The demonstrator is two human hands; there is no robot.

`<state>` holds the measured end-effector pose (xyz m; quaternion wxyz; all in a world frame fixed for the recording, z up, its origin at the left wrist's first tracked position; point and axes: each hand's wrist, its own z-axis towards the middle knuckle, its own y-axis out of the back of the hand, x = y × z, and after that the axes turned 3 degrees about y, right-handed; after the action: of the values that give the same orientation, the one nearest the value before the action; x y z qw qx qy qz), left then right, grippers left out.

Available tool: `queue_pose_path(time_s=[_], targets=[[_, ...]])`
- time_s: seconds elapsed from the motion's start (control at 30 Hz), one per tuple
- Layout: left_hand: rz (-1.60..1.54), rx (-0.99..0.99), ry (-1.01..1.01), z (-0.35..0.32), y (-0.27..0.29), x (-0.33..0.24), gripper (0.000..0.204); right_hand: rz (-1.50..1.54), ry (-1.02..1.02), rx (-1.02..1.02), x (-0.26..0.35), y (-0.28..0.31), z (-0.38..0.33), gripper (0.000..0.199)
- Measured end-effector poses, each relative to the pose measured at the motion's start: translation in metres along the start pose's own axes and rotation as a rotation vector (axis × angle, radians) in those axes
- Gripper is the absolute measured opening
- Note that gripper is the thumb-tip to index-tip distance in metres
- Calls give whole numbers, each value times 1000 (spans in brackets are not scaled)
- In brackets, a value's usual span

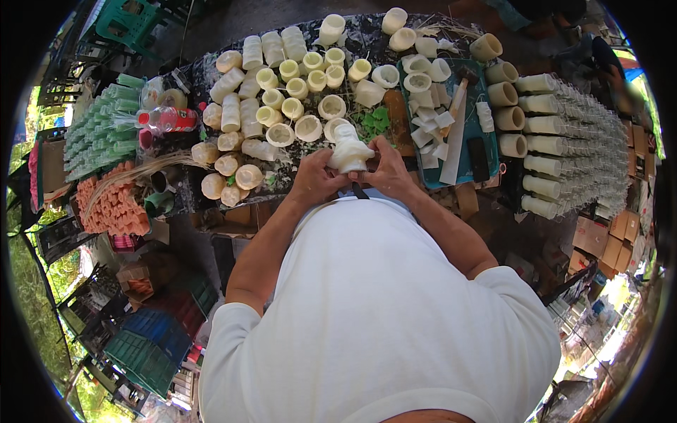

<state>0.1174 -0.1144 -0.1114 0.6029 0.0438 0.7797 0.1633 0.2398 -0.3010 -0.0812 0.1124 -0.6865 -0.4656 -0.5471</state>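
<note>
Over a cluttered worktable [211, 77], left hand [315, 178] and right hand [387, 170] fingers grip one white carved piece [349, 151].

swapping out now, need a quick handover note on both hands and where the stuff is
Left hand and right hand both grip one white moulded piece, held above the near table edge.
Cream cups and moulds cover the table behind it.
Teal tray to the right holds white strips.
Green strips and orange pieces lie left.
Done or left: cannot tell.
</note>
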Motion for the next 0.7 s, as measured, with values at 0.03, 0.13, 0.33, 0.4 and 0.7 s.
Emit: queue_pose_path(time_s=[0.03,0.13,0.33,0.4,0.7], targets=[[2,0,9,0,-3,-2,39,59,23,-28,-4,-1,0,69],[26,-42,14,1,-7,-12,41,165,90,-58,-11,-2,0,72],[119,-117,51,5,-11,-23,47,352,135,-78,-33,-12,3,79],[359,-373,-241,10,-14,-24,48,409,94,-109,-34,-14,2,73],[65,-206,-14,9,-19,-13,47,-16,128,-52,-12,15,10,57]])
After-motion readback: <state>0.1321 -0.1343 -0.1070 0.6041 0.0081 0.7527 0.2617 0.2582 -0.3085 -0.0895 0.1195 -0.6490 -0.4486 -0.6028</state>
